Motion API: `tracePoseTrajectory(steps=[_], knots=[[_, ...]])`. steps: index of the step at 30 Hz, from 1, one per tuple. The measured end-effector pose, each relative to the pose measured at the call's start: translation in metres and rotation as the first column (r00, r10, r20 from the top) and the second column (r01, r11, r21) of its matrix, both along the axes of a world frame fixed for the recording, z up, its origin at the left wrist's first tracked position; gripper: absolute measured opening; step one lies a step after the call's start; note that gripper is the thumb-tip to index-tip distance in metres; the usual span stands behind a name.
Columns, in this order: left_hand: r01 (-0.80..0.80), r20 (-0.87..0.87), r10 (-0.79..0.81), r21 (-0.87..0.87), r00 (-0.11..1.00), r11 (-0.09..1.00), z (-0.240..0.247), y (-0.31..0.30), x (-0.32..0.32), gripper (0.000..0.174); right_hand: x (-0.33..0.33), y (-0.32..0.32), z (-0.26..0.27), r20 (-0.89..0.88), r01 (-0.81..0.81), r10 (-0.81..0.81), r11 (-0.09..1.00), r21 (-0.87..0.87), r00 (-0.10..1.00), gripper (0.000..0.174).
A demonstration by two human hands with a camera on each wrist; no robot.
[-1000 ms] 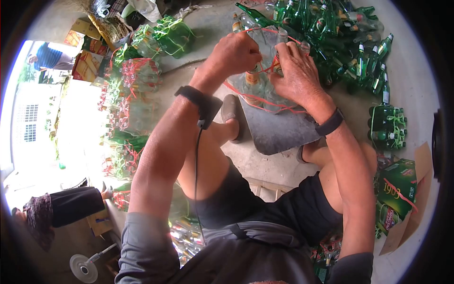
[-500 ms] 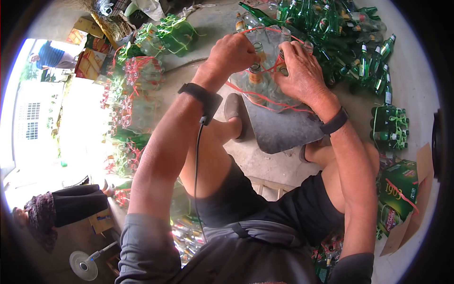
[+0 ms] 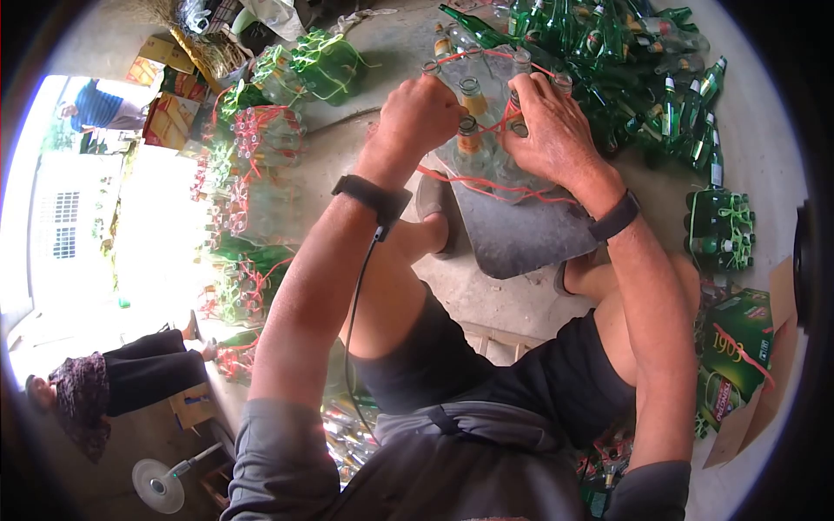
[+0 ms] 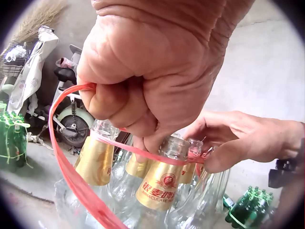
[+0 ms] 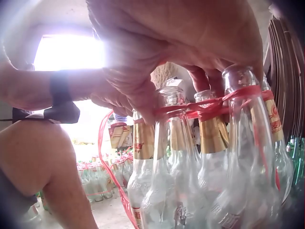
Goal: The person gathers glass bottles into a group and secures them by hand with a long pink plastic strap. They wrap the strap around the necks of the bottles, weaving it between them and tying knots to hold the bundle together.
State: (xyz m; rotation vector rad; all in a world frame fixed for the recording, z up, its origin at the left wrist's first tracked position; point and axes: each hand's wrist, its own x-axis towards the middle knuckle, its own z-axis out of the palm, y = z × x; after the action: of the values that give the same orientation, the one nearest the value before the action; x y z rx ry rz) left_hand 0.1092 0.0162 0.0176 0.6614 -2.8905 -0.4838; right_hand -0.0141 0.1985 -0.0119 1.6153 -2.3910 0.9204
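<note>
A cluster of clear glass bottles (image 3: 469, 148) with gold neck labels (image 4: 158, 186) stands upright on a dark board (image 3: 512, 239). Red plastic strap (image 4: 59, 131) runs around and between the bottle necks. My left hand (image 3: 419, 117) is curled into a fist beside the near-left necks, gripping the strap, which loops out of the fist and down. Over the right-hand necks, my right hand (image 3: 556, 130) bends its fingers behind them, and its thumb (image 5: 143, 102) pins the strap against a neck. More strap (image 3: 512, 191) circles the bottles lower down.
Loose green bottles (image 3: 599, 43) are heaped behind and right, near a tied green bundle (image 3: 719, 230). Tied clear bundles (image 3: 252, 165) line the left side. A green carton (image 3: 734, 347) stands at right. Two people and a fan (image 3: 159, 486) are farther left.
My left hand has drawn slightly left and toward me with the strap, uncovering bottle mouths. The right hand stays at the same necks.
</note>
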Motion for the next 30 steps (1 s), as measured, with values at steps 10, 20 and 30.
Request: tracePoseTrajectory(steps=[10, 20, 30], knots=[[-0.120, -0.130, 0.137, 0.131, 0.982, 0.984, -0.013, 0.013, 0.012, 0.017, -0.006, -0.001, -0.004, 0.001, -0.013, 0.013, 1.000, -0.023, 1.000, 0.045], [-0.211, -0.331, 0.371, 0.431, 0.868, 0.878, -0.042, 0.030, 0.027, 0.022, -0.008, 0.001, -0.001, 0.006, -0.031, 0.031, 0.999, -0.027, 1.000, 0.047], [-0.128, -0.311, 0.441, 0.678, 0.842, 0.724, -0.040, 0.032, 0.033, 0.026, -0.009, -0.001, 0.002, 0.056, -0.025, 0.025, 1.000, 0.010, 0.998, 0.051]])
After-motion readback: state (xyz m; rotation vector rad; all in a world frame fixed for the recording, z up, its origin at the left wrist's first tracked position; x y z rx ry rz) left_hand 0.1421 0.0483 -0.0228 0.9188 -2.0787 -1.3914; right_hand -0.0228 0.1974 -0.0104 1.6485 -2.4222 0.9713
